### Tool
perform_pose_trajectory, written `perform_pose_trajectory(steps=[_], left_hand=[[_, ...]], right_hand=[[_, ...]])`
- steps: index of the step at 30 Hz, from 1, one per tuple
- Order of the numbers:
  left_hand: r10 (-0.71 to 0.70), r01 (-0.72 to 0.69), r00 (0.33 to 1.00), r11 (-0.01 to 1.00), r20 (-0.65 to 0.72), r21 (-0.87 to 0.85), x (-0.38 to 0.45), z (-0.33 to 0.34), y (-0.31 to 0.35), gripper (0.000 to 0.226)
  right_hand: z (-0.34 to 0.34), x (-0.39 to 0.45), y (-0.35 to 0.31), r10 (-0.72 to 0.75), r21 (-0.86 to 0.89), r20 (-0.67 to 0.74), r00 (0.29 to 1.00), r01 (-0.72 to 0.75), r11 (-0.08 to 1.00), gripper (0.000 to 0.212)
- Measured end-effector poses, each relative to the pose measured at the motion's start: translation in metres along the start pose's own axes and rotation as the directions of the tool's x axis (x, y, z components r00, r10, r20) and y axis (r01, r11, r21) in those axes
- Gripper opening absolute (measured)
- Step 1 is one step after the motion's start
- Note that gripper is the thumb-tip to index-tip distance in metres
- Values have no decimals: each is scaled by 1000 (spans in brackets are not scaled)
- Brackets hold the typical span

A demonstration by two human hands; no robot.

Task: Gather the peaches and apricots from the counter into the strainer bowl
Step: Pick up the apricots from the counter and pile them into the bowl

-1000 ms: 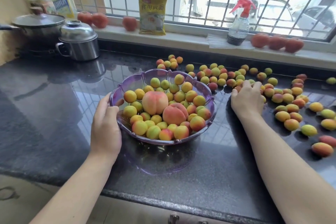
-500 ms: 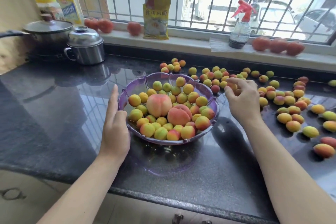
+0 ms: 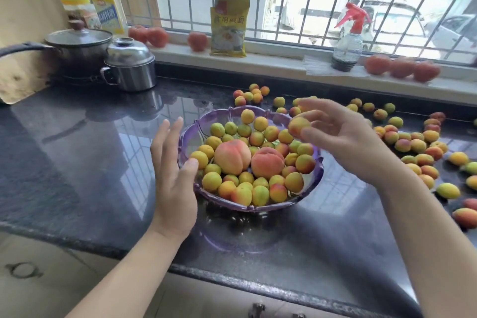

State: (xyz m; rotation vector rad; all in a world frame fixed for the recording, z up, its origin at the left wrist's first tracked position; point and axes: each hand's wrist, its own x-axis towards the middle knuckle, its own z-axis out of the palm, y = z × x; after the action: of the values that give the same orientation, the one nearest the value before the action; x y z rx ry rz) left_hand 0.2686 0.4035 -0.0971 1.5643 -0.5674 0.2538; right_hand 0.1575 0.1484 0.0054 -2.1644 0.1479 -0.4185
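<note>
The fingers (image 3: 313, 134) of the right hand (image 3: 343, 137) are loosely spread over the far right rim of the strainer bowl (image 3: 318, 175), and there's one apricot (image 3: 298, 125) sitting right at the fingertips. It's touching them, tucked between the thumb below and the upper fingers, but the whole area is blurred, so I honestly can't tell if it's pinched or already slipping free. The apricot hangs just above the fruit heaped in the bowl, on the bowl's right side.

Left hand (image 3: 173, 175) is on the other side: fingers straight and pointing away from the camera, palm facing the bowl, thumb tip right at the near left rim next to a yellow apricot. It's not wrapped round anything, just flat beside the purple wall.

The bowl itself sits mid bench (image 3: 77, 152) and is pretty full, with two big peaches (image 3: 232, 157) in the middle and small yellow, green and orange apricots all round them. Loads more apricots (image 3: 418, 147) are scattered on the dark bench to the right of the bowl, plus a little cluster behind it.

Other stuff: a lidded pan (image 3: 77, 45) and a steel pot (image 3: 130, 64) back left, an oil bottle (image 3: 107, 0), a yellow packet (image 3: 228, 28) and a spray bottle (image 3: 348, 41) on the windowsill (image 3: 284, 64), with tomatoes (image 3: 402, 68) lined up there too.
</note>
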Motion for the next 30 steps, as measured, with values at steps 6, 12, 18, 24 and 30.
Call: perform_pose_trajectory(steps=[6, 12, 18, 24, 30], left_hand=[[-460, 448, 886, 819, 57, -358, 26, -3, -13, 46], [-458, 434, 889, 836, 9, -336, 22, 1, -7, 50], [-480, 457, 877, 817, 24, -352, 23, 0, -11, 43], [-434, 415, 901, 845, 21, -337, 23, 1, -9, 39], [-424, 420, 903, 827, 76, -373, 22, -3, -10, 45]], right_hand=[[27, -10, -47, 33, -416, 459, 888, 181, 891, 24], [34, -3, -55, 166, -541, 556, 815, 202, 817, 21], [39, 2, -56, 196, -583, 580, 791, 235, 777, 25], [46, 5, -54, 196, -521, 568, 799, 165, 837, 9], [41, -2, -49, 198, -497, 534, 822, 116, 860, 16]])
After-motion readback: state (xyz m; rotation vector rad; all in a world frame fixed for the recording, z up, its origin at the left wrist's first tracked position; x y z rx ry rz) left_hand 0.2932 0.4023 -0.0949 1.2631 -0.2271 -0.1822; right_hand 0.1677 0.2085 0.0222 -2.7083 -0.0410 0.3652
